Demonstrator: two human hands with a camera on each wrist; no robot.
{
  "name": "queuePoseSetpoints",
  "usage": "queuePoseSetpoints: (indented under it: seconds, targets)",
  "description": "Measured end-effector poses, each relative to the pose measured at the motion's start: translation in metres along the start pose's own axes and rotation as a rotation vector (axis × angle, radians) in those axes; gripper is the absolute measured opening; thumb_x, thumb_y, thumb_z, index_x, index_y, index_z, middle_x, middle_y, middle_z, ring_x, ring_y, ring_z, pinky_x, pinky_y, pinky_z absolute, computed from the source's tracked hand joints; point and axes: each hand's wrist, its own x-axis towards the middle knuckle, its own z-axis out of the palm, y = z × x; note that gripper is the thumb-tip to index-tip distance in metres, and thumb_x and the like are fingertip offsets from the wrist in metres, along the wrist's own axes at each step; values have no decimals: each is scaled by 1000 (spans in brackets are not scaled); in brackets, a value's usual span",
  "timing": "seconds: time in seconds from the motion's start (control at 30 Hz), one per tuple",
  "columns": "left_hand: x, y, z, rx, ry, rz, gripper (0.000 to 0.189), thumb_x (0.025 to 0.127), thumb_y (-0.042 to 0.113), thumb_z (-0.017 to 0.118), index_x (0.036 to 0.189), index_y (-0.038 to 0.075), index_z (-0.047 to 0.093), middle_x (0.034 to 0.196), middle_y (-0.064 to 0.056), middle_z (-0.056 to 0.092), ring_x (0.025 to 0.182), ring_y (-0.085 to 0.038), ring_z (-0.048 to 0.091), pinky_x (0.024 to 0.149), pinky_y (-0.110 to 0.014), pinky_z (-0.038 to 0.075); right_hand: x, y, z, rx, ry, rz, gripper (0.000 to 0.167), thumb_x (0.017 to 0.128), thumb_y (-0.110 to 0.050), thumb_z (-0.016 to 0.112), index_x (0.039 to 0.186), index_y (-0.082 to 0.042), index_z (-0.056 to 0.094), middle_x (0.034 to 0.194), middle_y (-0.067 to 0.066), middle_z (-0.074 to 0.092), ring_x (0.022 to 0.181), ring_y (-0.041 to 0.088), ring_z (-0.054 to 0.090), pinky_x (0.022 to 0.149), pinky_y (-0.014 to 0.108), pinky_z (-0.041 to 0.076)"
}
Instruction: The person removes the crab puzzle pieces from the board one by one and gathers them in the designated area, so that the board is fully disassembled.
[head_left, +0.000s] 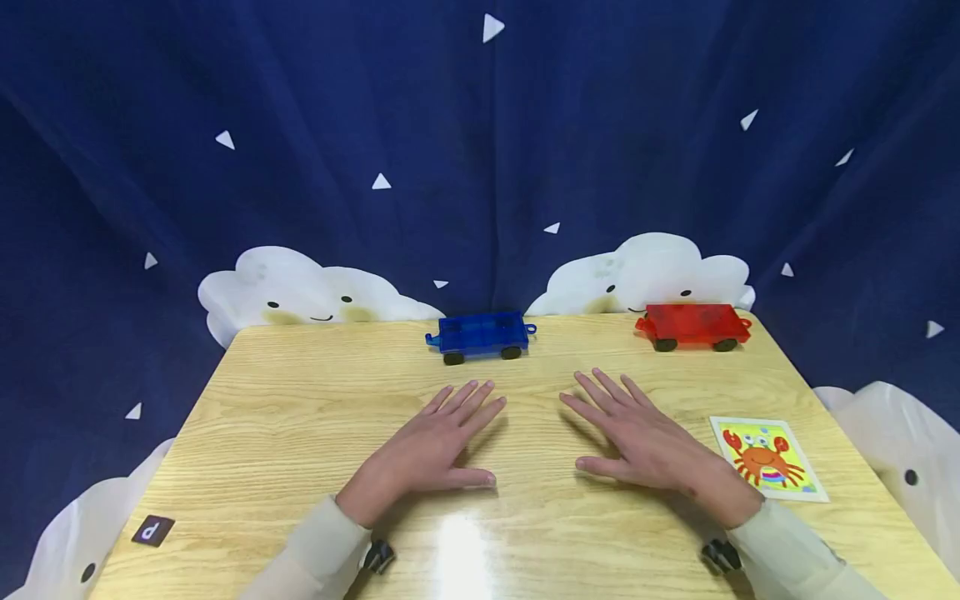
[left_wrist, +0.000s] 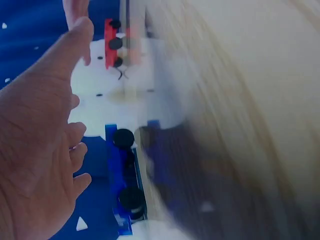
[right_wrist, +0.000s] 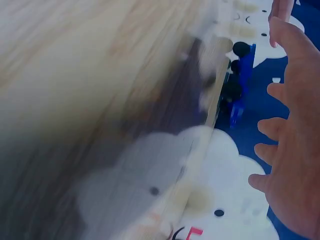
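Both hands hover palm down over the wooden table, fingers spread, with nothing in them. The left hand (head_left: 431,446) is nearest to a blue toy train car (head_left: 483,335) with black wheels and a hook and ring at its ends, near the far edge. To the right of it, the right hand (head_left: 645,442) lies between the blue car and a crab picture card (head_left: 770,458). A red toy train car (head_left: 696,325) stands near the far right corner. In the left wrist view, the left hand (left_wrist: 37,135) is apart from the blue car (left_wrist: 117,175).
A small dark tile with a white letter (head_left: 153,530) lies at the table's left front. The wooden table (head_left: 315,375) ends at a dark blue curtain (head_left: 420,100) printed with white triangles and smiling clouds. A bright light reflection shows near the front.
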Motion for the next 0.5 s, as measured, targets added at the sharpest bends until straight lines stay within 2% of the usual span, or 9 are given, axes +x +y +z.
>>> queuePoseSetpoints:
  seconds: [0.2,0.37,0.5]
  targets:
    - [12,14,2,41,-15,26,96,96,70,53,167,17,15,172,-6,4,156,-29,9,124,-49,9,-24,16,-4,37,10,100,85,95,-65,60,164,-26,30,171,8,16,155,38,13,121,59,12]
    - [24,31,4,49,-35,69,92,98,68,50,166,16,18,172,-9,10,156,-28,10,124,-48,11,-51,38,-9,45,72,157,80,98,-56,63,163,-21,33,167,14,25,150,42,24,121,57,14]
    - [32,43,9,31,-92,117,88,100,67,47,167,17,18,171,-8,13,156,-25,9,124,-45,11,-76,55,-13,50,123,199,74,98,-45,68,158,-11,40,161,22,35,145,45,33,121,54,15]
